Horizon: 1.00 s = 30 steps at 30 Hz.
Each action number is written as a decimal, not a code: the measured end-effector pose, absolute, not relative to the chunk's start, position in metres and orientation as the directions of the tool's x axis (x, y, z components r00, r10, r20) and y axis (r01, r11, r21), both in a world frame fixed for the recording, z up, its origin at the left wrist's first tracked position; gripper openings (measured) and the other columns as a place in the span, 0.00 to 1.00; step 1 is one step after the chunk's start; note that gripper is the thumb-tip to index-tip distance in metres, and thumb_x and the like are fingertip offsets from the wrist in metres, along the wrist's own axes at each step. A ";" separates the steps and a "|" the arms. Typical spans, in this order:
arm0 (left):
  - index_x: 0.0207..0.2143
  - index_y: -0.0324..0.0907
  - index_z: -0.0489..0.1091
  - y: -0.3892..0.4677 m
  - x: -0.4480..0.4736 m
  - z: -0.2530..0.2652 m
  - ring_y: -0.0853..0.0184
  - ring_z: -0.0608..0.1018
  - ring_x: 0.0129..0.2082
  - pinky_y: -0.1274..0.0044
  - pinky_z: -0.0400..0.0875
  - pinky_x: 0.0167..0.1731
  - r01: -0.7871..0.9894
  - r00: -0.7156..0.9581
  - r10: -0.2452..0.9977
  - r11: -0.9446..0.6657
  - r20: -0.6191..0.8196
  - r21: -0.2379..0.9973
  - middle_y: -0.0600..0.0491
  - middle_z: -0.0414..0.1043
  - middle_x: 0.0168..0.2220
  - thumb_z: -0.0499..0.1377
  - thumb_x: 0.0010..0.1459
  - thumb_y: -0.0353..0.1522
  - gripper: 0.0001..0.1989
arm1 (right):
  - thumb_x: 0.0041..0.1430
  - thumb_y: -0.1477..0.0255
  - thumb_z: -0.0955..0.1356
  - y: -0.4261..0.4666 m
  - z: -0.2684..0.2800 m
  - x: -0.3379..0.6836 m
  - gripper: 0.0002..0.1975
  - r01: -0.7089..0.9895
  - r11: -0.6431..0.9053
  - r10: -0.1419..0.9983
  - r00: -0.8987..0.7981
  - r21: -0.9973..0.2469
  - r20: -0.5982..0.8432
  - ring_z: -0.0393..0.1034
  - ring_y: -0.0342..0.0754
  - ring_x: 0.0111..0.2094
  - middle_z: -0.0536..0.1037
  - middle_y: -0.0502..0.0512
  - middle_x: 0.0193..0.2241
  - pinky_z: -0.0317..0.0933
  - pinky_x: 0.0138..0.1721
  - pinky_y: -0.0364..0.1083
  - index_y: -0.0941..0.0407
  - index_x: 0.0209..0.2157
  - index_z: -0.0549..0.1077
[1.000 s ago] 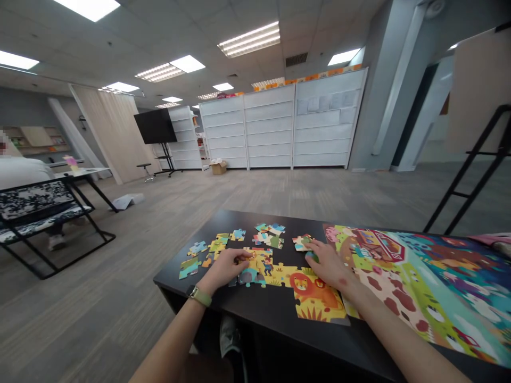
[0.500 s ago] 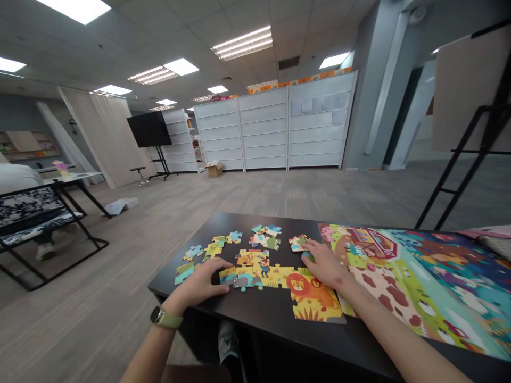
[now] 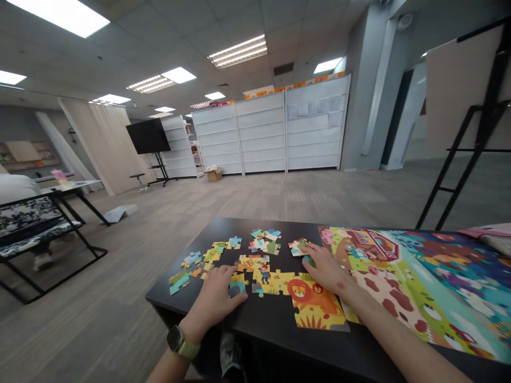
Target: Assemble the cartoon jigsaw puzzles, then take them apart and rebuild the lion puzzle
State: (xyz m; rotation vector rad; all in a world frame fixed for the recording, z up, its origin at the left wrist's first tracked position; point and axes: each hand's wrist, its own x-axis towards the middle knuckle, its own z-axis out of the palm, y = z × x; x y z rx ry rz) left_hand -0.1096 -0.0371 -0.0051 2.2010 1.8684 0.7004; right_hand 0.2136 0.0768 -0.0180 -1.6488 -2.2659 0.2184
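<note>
Jigsaw [image 3: 279,283], lower center of frame.
Left hand [image 3: 217,298]: thumb and fingers apart around teal-yellow piece [image 3: 238,286]. Right hand [image 3: 325,269]: fingertips at multicolored piece [image 3: 296,248]; grip not discernible.

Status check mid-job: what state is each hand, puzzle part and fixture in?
Left hand: thumb and fingers apart, at the teal part.
Right hand: palm down, fingertips at loose pieces.
Teal part: flat, gap between it and the yellow strip.
Yellow strip: joined to the lion section.
Lion section: flat.
Farm picture: lying flat.
Screen: dark.
Ceiling light: lit.
</note>
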 end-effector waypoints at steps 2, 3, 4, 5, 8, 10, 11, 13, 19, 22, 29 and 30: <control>0.57 0.45 0.69 -0.035 -0.115 -0.007 0.47 0.71 0.54 0.62 0.62 0.55 0.861 0.093 0.970 -0.191 0.223 0.471 0.44 0.72 0.54 0.68 0.50 0.39 0.31 | 0.64 0.66 0.61 0.076 -0.018 0.214 0.24 0.893 0.323 0.944 -0.278 -0.313 0.179 0.60 0.63 0.62 0.65 0.61 0.64 0.57 0.57 0.61 0.53 0.59 0.70; 0.57 0.45 0.70 -0.035 -0.119 -0.007 0.49 0.72 0.54 0.63 0.62 0.55 0.844 0.103 0.971 -0.200 0.215 0.498 0.44 0.72 0.54 0.68 0.50 0.38 0.31 | 0.64 0.66 0.61 0.076 -0.018 0.214 0.24 0.892 0.323 0.944 -0.277 -0.316 0.182 0.60 0.63 0.62 0.65 0.61 0.64 0.57 0.57 0.61 0.53 0.59 0.71; 0.56 0.46 0.70 -0.035 -0.122 -0.007 0.50 0.72 0.53 0.64 0.63 0.55 0.829 0.117 0.972 -0.209 0.205 0.518 0.45 0.72 0.54 0.67 0.50 0.37 0.29 | 0.63 0.67 0.61 0.076 -0.018 0.213 0.24 0.892 0.321 0.944 -0.274 -0.319 0.184 0.60 0.63 0.62 0.65 0.61 0.64 0.57 0.57 0.61 0.53 0.59 0.71; 0.55 0.46 0.71 -0.035 -0.125 -0.006 0.51 0.72 0.53 0.65 0.63 0.54 0.819 0.128 0.973 -0.212 0.191 0.532 0.45 0.72 0.53 0.67 0.51 0.37 0.27 | 0.63 0.67 0.61 0.076 -0.018 0.213 0.24 0.892 0.320 0.944 -0.273 -0.320 0.184 0.60 0.63 0.62 0.65 0.61 0.64 0.57 0.58 0.61 0.53 0.59 0.70; 0.55 0.47 0.70 -0.034 -0.127 -0.001 0.53 0.71 0.53 0.66 0.63 0.55 0.797 0.163 0.975 -0.221 0.152 0.562 0.47 0.70 0.52 0.65 0.53 0.35 0.25 | 0.63 0.67 0.61 0.076 -0.018 0.213 0.24 0.891 0.320 0.945 -0.274 -0.321 0.178 0.60 0.63 0.62 0.65 0.61 0.64 0.57 0.58 0.61 0.53 0.59 0.70; 0.56 0.47 0.69 -0.033 -0.123 0.003 0.55 0.71 0.54 0.68 0.64 0.55 0.769 0.188 0.971 -0.239 0.148 0.592 0.47 0.68 0.53 0.65 0.53 0.33 0.27 | 0.63 0.67 0.61 0.077 -0.018 0.214 0.24 0.891 0.321 0.945 -0.276 -0.322 0.177 0.60 0.63 0.62 0.66 0.60 0.64 0.57 0.58 0.61 0.52 0.59 0.70; 0.57 0.48 0.68 -0.033 -0.119 0.005 0.56 0.71 0.54 0.69 0.64 0.55 0.755 0.197 0.969 -0.249 0.151 0.606 0.48 0.68 0.53 0.65 0.53 0.33 0.28 | 0.63 0.67 0.61 0.077 -0.019 0.214 0.24 0.890 0.322 0.944 -0.277 -0.322 0.178 0.61 0.63 0.62 0.66 0.60 0.64 0.57 0.57 0.61 0.52 0.59 0.70; 0.56 0.48 0.68 -0.031 -0.112 0.008 0.58 0.72 0.52 0.71 0.65 0.54 0.736 0.213 0.963 -0.269 0.165 0.622 0.49 0.67 0.52 0.66 0.52 0.31 0.27 | 0.63 0.67 0.61 0.078 -0.020 0.214 0.24 0.889 0.324 0.943 -0.277 -0.325 0.182 0.61 0.63 0.61 0.66 0.60 0.64 0.57 0.57 0.61 0.52 0.60 0.70; 0.43 0.47 0.74 -0.025 -0.097 0.007 0.57 0.71 0.52 0.69 0.65 0.54 0.751 0.280 0.939 -0.344 0.200 0.564 0.49 0.66 0.50 0.63 0.58 0.34 0.10 | 0.63 0.67 0.61 0.079 -0.021 0.215 0.24 0.881 0.333 0.940 -0.281 -0.337 0.193 0.60 0.62 0.62 0.66 0.61 0.63 0.55 0.60 0.61 0.54 0.59 0.71; 0.42 0.48 0.75 -0.025 -0.096 0.004 0.55 0.70 0.51 0.66 0.65 0.54 0.787 0.280 0.935 -0.353 0.217 0.507 0.48 0.68 0.49 0.61 0.60 0.36 0.08 | 0.63 0.67 0.61 0.078 -0.020 0.215 0.24 0.879 0.339 0.938 -0.287 -0.336 0.194 0.60 0.61 0.63 0.66 0.61 0.63 0.55 0.60 0.59 0.54 0.59 0.71; 0.43 0.48 0.75 -0.022 -0.092 0.000 0.56 0.71 0.49 0.67 0.65 0.50 0.855 0.239 0.939 -0.324 0.247 0.405 0.48 0.68 0.48 0.59 0.60 0.34 0.08 | 0.64 0.67 0.61 0.076 -0.017 0.213 0.24 0.888 0.322 0.945 -0.283 -0.329 0.161 0.59 0.62 0.63 0.65 0.61 0.64 0.56 0.59 0.61 0.53 0.60 0.70; 0.42 0.48 0.74 -0.021 -0.091 -0.001 0.56 0.71 0.48 0.67 0.66 0.49 0.868 0.223 0.942 -0.309 0.251 0.389 0.48 0.68 0.47 0.59 0.60 0.34 0.08 | 0.64 0.67 0.61 0.076 -0.017 0.214 0.24 0.890 0.320 0.946 -0.283 -0.326 0.157 0.59 0.62 0.63 0.65 0.61 0.64 0.56 0.59 0.62 0.53 0.60 0.70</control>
